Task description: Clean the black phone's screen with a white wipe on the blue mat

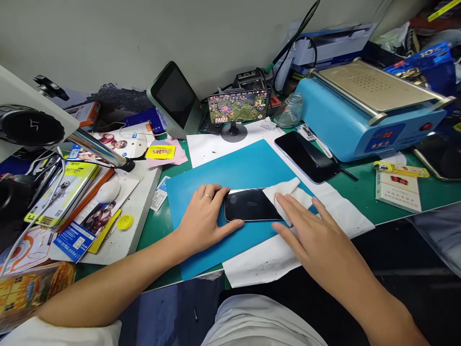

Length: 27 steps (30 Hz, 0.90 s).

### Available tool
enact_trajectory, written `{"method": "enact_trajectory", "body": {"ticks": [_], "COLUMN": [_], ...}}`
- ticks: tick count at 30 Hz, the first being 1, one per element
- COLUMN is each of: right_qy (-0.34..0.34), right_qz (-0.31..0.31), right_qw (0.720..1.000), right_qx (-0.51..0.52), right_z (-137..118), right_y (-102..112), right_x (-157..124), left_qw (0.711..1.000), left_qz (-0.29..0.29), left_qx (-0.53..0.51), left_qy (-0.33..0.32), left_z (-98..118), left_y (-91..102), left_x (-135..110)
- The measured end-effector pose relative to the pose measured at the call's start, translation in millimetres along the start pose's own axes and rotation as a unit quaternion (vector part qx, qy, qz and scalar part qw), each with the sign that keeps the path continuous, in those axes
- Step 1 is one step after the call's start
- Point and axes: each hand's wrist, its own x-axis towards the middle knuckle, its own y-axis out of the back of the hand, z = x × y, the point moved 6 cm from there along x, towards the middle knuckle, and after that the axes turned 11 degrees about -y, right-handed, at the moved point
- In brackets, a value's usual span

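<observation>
A black-screened smartphone lies face up on a blue mat, with a few smudges on its glass. My left hand holds the phone's left end, thumb along the near edge and fingers at the far corner. Over the phone's right end, my right hand presses a crumpled white wipe with its fingers. That end of the phone is hidden beneath the wipe and my hand.
Behind the mat, another phone on a stand shows a game. A dark phone lies right of the mat, near a blue heating-plate machine. A glass jar stands behind. Boxes and papers crowd the left; a cigarette pack sits right.
</observation>
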Motion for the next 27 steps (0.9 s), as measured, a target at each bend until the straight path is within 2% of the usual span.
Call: {"method": "enact_trajectory", "body": {"ticks": [4,10,12,20,24,27], "right_qy": [0.0,0.005,0.005,0.003,0.036,0.056], "right_qz": [0.002,0.016,0.012,0.016,0.034,0.021], "right_qw": [1.0,0.999,0.999,1.0,0.997,0.997], "right_qx": [-0.015,-0.038,-0.038,-0.024,-0.053,-0.054], "right_z": [3.5,-8.9,-11.0,1.2,-10.6,-26.1], "right_y": [-2.7,10.0,11.0,-0.1,-0.7,-4.5], "right_x": [15.1,-18.5,-20.9,18.6,13.7,17.7], "left_qw": [1.0,1.0,1.0,1.0,1.0,1.0], "left_qz": [0.005,0.001,0.001,0.004,0.01,0.015], "left_qx": [-0.002,0.001,0.001,-0.004,-0.015,-0.018], "left_qy": [-0.003,-0.004,-0.004,0.003,0.012,0.015], "left_z": [1.1,1.2,1.0,0.2,-0.2,-0.3], "left_y": [0.7,0.6,0.5,-0.5,-0.3,0.1], "left_x": [0.3,0.3,0.5,-0.5,-1.0,-0.7]}}
